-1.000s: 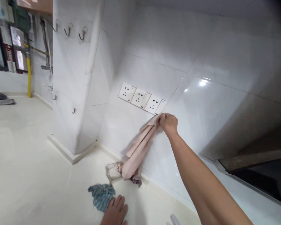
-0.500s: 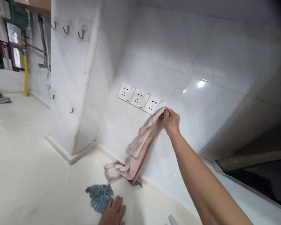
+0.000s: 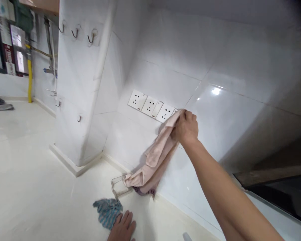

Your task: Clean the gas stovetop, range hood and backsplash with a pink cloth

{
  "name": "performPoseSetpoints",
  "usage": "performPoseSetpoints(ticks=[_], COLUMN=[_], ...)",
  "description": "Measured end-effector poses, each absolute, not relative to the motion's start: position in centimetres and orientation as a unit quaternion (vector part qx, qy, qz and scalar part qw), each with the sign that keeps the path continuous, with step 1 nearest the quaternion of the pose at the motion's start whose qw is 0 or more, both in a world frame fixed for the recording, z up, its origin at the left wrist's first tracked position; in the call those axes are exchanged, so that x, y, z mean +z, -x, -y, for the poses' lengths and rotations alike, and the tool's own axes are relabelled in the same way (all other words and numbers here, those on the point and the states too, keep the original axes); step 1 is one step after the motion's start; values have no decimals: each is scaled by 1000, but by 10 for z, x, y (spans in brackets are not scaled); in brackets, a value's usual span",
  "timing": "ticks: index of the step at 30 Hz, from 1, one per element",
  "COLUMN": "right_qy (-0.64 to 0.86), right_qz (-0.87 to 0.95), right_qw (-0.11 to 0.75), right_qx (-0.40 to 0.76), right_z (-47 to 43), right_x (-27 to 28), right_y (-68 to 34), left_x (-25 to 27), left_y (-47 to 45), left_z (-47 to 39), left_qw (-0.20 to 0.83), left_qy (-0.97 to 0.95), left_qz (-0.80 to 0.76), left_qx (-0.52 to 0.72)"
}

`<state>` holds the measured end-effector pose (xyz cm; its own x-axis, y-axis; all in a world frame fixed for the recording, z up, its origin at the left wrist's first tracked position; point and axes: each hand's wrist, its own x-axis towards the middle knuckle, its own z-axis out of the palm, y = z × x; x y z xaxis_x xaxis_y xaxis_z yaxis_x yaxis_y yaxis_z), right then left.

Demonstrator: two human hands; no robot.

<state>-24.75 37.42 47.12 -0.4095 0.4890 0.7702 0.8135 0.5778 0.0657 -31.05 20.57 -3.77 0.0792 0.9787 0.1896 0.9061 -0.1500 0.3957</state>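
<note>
Up against the tiled wall, my right hand [image 3: 187, 127] grips the top end of a pink towel [image 3: 154, 155]. The towel hangs down from the fist in folds, and its purple-patterned lower edge reaches the counter. Part of it lies against a small wire rack [image 3: 122, 192]. My left hand [image 3: 122, 228] rests flat on the pale counter [image 3: 40, 194], fingers stretched out. Beside its fingertips lies a crumpled blue checked cloth [image 3: 107, 211]; whether they touch is unclear. Behind the right hand is a row of wall sockets [image 3: 150, 106], whose right end the towel covers.
A tiled pillar [image 3: 76, 83] with several hooks [image 3: 91, 37] juts out on the left. Beyond it are a yellow pipe [image 3: 29, 80] and a grey cloth [image 3: 1, 107]. A dark glossy panel [image 3: 278, 197] stands at right. A pale object [image 3: 187, 236] shows at the bottom edge.
My right hand has shifted slightly right with the towel's top end and turned, its back now facing me more. The towel's lower edge has swung slightly right. My left hand stays put.
</note>
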Motion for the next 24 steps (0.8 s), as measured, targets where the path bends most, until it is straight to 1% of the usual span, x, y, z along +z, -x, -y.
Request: performPoseSetpoints(ticks=[5,8,10,11,15,17,20,22,24], right_qy=[333,272,243,241,276,290,319,319,287], right_qz=[782,802,819,823,801,793,794,814,853], right_qw=[289,218,193,201,307,336,315,260,185], right_qx=[-441,-485,-482,-474,-434,-417,-410,-409,-394], right_z=[-382,-384,-383,-382,-378,-377,-379,-385,-394], right_x=[426,416,427,437,482,486,452,408,358], right_y=[235,216,205,202,206,216,227,226,218], left_x=[-43,-41,-37,-35,-33,-37,-46,-50,-50], left_y=[308,308,308,308,310,310,309,308,308], left_z=[-204,-204,-204,-205,-206,-206,-207,-208,-209], left_qw=[76,65,74,82,86,77,69,66,65], left_qy=[-729,-726,-725,-725,-728,-729,-730,-730,-728], left_qz=[-645,-645,-650,-651,-650,-648,-646,-645,-647], left_qx=[218,229,218,209,201,207,212,215,216])
